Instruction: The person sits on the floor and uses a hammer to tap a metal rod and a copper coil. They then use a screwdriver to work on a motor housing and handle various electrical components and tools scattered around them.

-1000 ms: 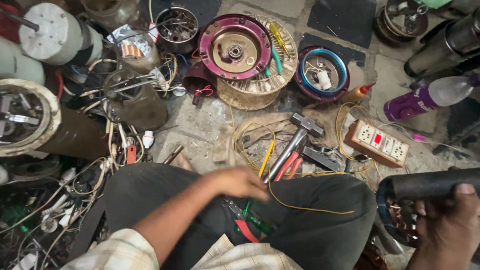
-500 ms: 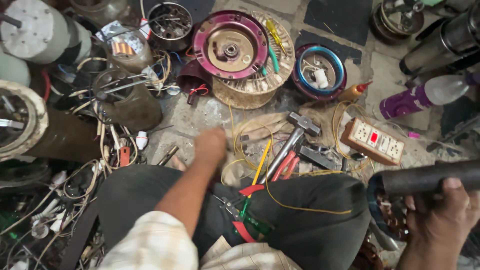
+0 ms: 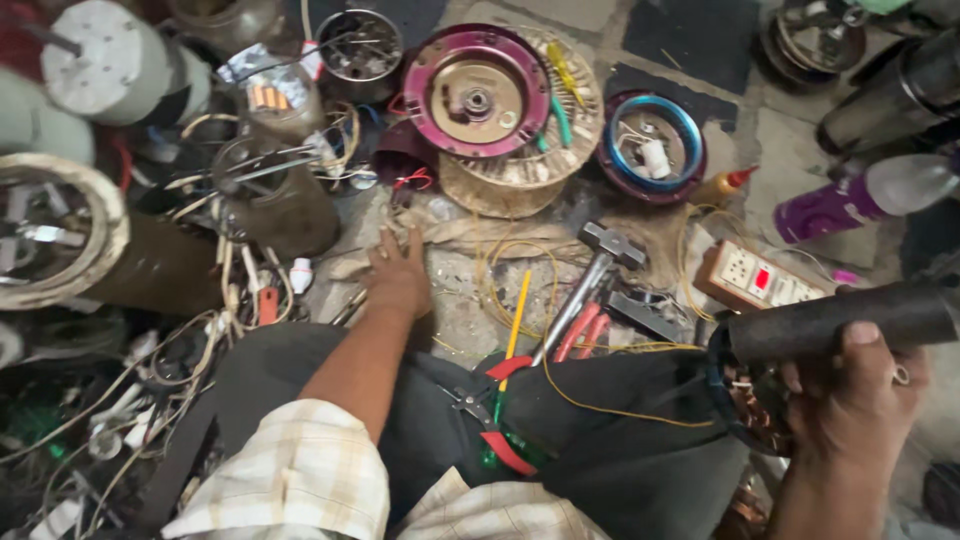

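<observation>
in the head view, the left hand (image 3: 398, 275) lay stretched flat on the gritty floor, fingers loosely apart, gripping nothing, just left of the hammer (image 3: 590, 275) and near some small loose bits. the right hand (image 3: 850, 395) was wrapped tight around a dark metal tube (image 3: 840, 318), well right of the hammer, with a copper-wound stator (image 3: 745, 400) touching below it. to pick cleanly here, the left fingertips would probably do best pinching one piece and steering clear of tangled wire. the hammer had a dull steel head and shaft; beyond it sat a round magenta motor cover (image 3: 478, 92), glossy and dished; just right, a boxy socket board (image 3: 762, 278).
</observation>
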